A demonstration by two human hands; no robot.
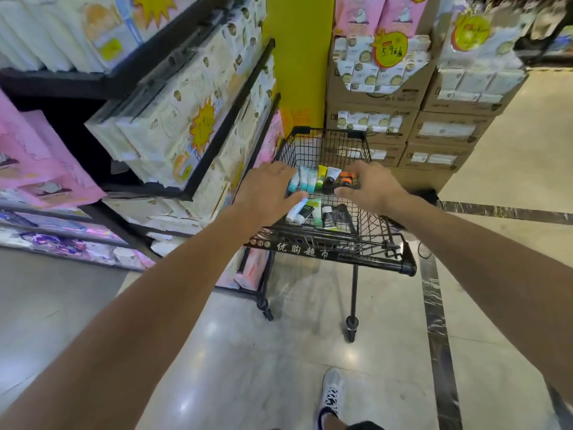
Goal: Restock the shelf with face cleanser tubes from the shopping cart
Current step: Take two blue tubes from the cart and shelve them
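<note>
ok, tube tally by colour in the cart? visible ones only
White with teal end: 3
Yellow-green with black cap: 1
White or grey with black cap: 1
Orange and black: 1
White and blue: 1
Dark-labelled: 1
Pale green: 1
Black and white: 1
Total: 10; hands may hide more.

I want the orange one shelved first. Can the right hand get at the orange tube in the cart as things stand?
Probably yes. The right hand hovers open over the cart, its fingers right beside the orange tube, and the basket is open-topped with nothing lying over that tube.
</note>
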